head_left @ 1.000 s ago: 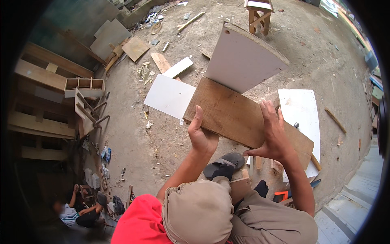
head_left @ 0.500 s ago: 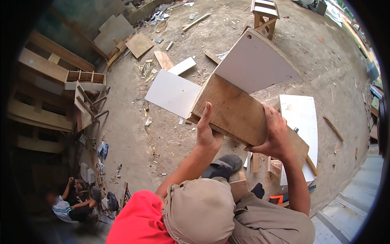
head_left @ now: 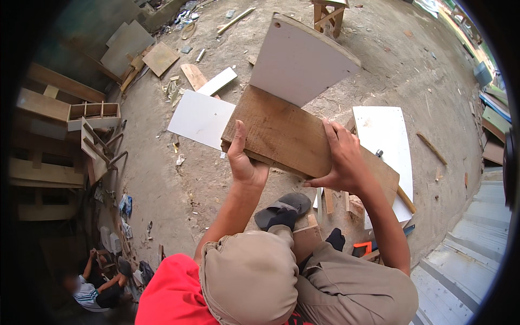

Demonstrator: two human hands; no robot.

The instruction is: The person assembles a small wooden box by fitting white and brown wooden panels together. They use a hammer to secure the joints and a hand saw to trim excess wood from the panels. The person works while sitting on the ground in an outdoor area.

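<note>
Both hands hold a brown wooden board piece, raised and tilted above the ground. A pale panel with one curved edge stands up from its far side. My left hand grips the left end, thumb on top and fingers hidden beneath. My right hand wraps over the right end, with the thumb at the near edge. Beyond the left end shows a white rectangular panel; whether it touches the piece I cannot tell. Under my right forearm lies another wooden board, with a hammer handle beside it.
A long white panel lies at the right. Near my feet are a saw with an orange handle and wood offcuts. A wooden stool stands at the far side. Another person sits lower left; wooden furniture parts line the left.
The whole view has shifted, so the scene sits further left and slightly higher or lower in places. The held piece is turned a little; both hands keep their grip.
</note>
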